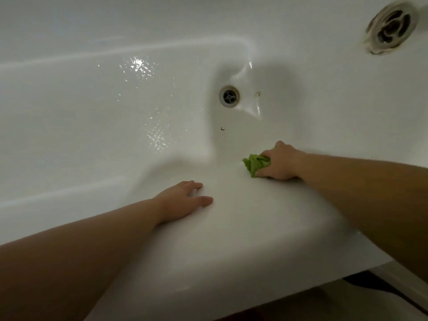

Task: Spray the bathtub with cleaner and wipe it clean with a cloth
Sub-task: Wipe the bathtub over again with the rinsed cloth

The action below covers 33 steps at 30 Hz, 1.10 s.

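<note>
On the near inner slope of the bathtub [231, 228], my right hand [279, 163] clenches the bunched green cloth [254, 164], its loose end pointing left, while my left hand [183, 200] rests flat, fingers extended toward the drain [229, 96].

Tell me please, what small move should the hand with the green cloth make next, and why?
Probably sweep the green cloth forward and down the inner wall toward the small dark speck near the drain. The right hand grips the cloth at the inner edge of the bathtub, the left hand rests flat on the rim as support, and the speck is unwiped.
</note>
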Each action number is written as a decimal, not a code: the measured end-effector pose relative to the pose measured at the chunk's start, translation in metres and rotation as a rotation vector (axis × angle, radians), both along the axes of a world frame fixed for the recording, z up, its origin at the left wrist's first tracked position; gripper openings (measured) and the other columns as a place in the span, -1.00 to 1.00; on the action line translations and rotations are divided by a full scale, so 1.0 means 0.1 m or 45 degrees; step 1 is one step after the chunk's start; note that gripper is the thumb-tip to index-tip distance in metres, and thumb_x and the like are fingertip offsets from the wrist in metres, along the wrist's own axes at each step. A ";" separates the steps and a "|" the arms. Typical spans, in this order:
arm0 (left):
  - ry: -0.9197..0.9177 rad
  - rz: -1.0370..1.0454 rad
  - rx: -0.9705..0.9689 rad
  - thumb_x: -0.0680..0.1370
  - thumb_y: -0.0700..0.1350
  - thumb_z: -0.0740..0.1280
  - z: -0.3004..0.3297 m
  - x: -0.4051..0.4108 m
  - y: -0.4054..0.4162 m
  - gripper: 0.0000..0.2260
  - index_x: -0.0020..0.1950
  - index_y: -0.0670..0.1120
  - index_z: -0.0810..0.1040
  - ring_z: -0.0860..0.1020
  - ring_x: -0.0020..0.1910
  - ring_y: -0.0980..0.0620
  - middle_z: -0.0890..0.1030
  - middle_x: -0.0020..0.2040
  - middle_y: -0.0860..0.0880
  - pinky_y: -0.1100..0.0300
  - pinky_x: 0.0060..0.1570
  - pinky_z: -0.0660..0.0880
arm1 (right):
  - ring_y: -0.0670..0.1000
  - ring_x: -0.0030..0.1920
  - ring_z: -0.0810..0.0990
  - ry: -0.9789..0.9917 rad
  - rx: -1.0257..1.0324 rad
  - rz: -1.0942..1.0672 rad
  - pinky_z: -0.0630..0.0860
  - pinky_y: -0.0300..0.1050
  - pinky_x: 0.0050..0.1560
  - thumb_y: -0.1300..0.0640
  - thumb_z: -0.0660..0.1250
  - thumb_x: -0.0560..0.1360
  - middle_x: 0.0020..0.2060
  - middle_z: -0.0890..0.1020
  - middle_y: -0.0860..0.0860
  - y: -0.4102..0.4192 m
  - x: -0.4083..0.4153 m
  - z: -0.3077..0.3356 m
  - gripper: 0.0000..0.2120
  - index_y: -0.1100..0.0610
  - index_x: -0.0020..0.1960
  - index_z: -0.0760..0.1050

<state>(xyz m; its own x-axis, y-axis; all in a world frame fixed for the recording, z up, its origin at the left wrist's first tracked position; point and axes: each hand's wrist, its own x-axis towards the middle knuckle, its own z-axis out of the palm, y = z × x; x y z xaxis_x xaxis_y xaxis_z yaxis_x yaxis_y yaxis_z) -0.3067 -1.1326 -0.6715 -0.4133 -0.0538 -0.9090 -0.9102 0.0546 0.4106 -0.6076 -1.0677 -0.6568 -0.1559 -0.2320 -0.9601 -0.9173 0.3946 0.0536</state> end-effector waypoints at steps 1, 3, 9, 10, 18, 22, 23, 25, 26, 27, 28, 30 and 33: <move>-0.001 0.004 -0.006 0.58 0.33 0.29 -0.02 0.00 0.00 -0.35 0.61 0.12 0.28 0.21 0.59 0.05 0.22 0.63 0.08 0.15 0.54 0.12 | 0.25 0.36 0.41 -0.026 -0.014 -0.041 0.41 0.17 0.40 -0.46 0.28 0.47 0.40 0.28 0.17 -0.01 0.13 -0.12 -0.20 -0.13 0.59 0.24; -0.001 0.000 -0.013 0.58 0.33 0.29 -0.06 0.00 -0.01 -0.34 0.62 0.13 0.28 0.21 0.60 0.04 0.21 0.64 0.06 0.14 0.54 0.11 | 0.25 0.38 0.40 -0.170 -0.035 -0.129 0.38 0.15 0.43 -0.43 0.31 0.48 0.41 0.26 0.15 -0.02 0.45 -0.21 -0.21 -0.14 0.60 0.23; 0.007 -0.058 0.000 0.57 0.36 0.27 -0.17 0.04 -0.05 -0.31 0.64 0.14 0.22 0.12 0.63 0.07 0.13 0.67 0.09 0.14 0.57 0.03 | 0.04 0.22 0.50 -0.477 -0.089 -0.200 0.40 -0.06 0.31 -0.35 0.40 0.47 0.22 0.39 -0.05 0.16 0.28 0.18 -0.34 -0.20 0.51 0.34; 0.008 -0.057 0.002 0.57 0.36 0.26 -0.19 0.05 -0.06 -0.30 0.64 0.15 0.21 0.11 0.63 0.08 0.12 0.67 0.09 0.13 0.58 0.02 | 0.04 0.23 0.50 -0.418 -0.096 -0.176 0.41 -0.04 0.32 -0.36 0.40 0.47 0.22 0.39 -0.04 0.16 0.16 0.12 -0.33 -0.20 0.51 0.34; -0.012 -0.056 -0.024 0.55 0.43 0.23 -0.28 0.11 -0.07 -0.28 0.64 0.19 0.19 0.07 0.64 0.07 0.11 0.67 0.11 0.02 0.61 0.01 | 0.27 0.40 0.35 -0.223 -0.262 -0.264 0.34 0.10 0.46 -0.37 0.37 0.48 0.39 0.25 0.17 -0.15 0.82 -0.74 -0.23 -0.25 0.60 0.17; -0.007 0.115 -0.025 0.32 0.59 0.27 -0.26 0.33 -0.11 -0.16 0.54 0.28 0.30 0.41 0.46 0.03 0.42 0.49 0.16 0.00 0.48 0.32 | 0.14 0.27 0.47 -0.540 -0.254 -0.256 0.41 -0.03 0.31 -0.31 0.40 0.50 0.26 0.36 0.08 -0.12 1.25 -0.35 -0.37 -0.16 0.50 0.39; -0.010 0.094 -0.020 0.34 0.58 0.27 -0.23 0.40 -0.12 -0.16 0.56 0.26 0.29 0.37 0.50 0.03 0.38 0.53 0.16 0.02 0.51 0.28 | 0.10 0.22 0.49 -0.552 -0.253 -0.251 0.40 -0.08 0.25 -0.32 0.40 0.49 0.21 0.37 0.04 -0.06 1.13 -0.23 -0.40 -0.16 0.47 0.43; -0.045 -0.003 0.000 0.32 0.61 0.18 -0.17 0.54 -0.17 -0.05 0.62 0.20 0.21 0.21 0.60 0.05 0.20 0.64 0.15 0.08 0.57 0.13 | 0.06 0.16 0.52 -0.511 -0.206 -0.230 0.41 -0.08 0.24 -0.35 0.41 0.47 0.16 0.40 -0.01 0.06 0.77 -0.10 -0.40 -0.16 0.44 0.45; -0.059 -0.040 0.016 0.23 0.67 0.11 -0.16 0.61 -0.20 0.05 0.64 0.19 0.17 0.11 0.63 0.08 0.12 0.66 0.16 0.09 0.60 0.05 | 0.05 0.16 0.52 -0.458 -0.185 -0.221 0.42 -0.05 0.27 -0.36 0.40 0.46 0.16 0.41 -0.02 0.09 0.58 -0.10 -0.39 -0.17 0.44 0.44; -0.064 -0.066 0.031 0.13 0.74 0.04 -0.14 0.68 -0.23 0.16 0.65 0.21 0.14 0.04 0.65 0.11 0.06 0.67 0.17 0.09 0.61 -0.01 | 0.05 0.17 0.52 -0.395 -0.171 -0.206 0.43 -0.02 0.30 -0.39 0.38 0.46 0.16 0.40 -0.03 0.11 0.43 -0.14 -0.36 -0.17 0.46 0.42; -0.073 -0.080 0.037 0.07 0.78 -0.01 -0.13 0.75 -0.25 0.22 0.65 0.22 0.12 -0.01 0.65 0.13 0.03 0.68 0.17 0.09 0.61 -0.05 | 0.06 0.18 0.52 -0.331 -0.163 -0.196 0.43 0.01 0.33 -0.41 0.37 0.46 0.17 0.39 -0.03 0.12 0.33 -0.20 -0.33 -0.17 0.49 0.39; -0.105 -0.084 0.035 0.22 0.74 0.01 -0.10 0.82 -0.28 0.09 0.66 0.22 0.10 -0.04 0.65 0.14 0.01 0.68 0.16 0.06 0.62 -0.08 | 0.11 0.24 0.50 -0.222 -0.177 -0.192 0.42 0.07 0.37 -0.43 0.33 0.46 0.22 0.35 0.01 0.07 0.33 -0.36 -0.27 -0.20 0.55 0.30; -0.153 -0.097 -0.028 0.60 0.41 0.14 -0.10 0.80 -0.24 -0.29 0.67 0.16 0.09 -0.05 0.66 0.11 0.01 0.69 0.12 0.01 0.62 -0.09 | 0.22 0.38 0.43 -0.147 -0.207 -0.221 0.40 0.13 0.41 -0.44 0.30 0.46 0.38 0.28 0.10 -0.04 0.67 -0.56 -0.22 -0.27 0.60 0.19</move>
<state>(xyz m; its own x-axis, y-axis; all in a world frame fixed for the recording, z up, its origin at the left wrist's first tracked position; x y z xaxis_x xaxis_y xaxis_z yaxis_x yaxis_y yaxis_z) -0.2271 -1.1565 -0.6810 -0.3052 -0.0467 -0.9512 -0.9456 0.1330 0.2968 -0.5407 -1.0720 -0.7129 -0.0982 -0.3642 -0.9261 -0.8314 0.5414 -0.1248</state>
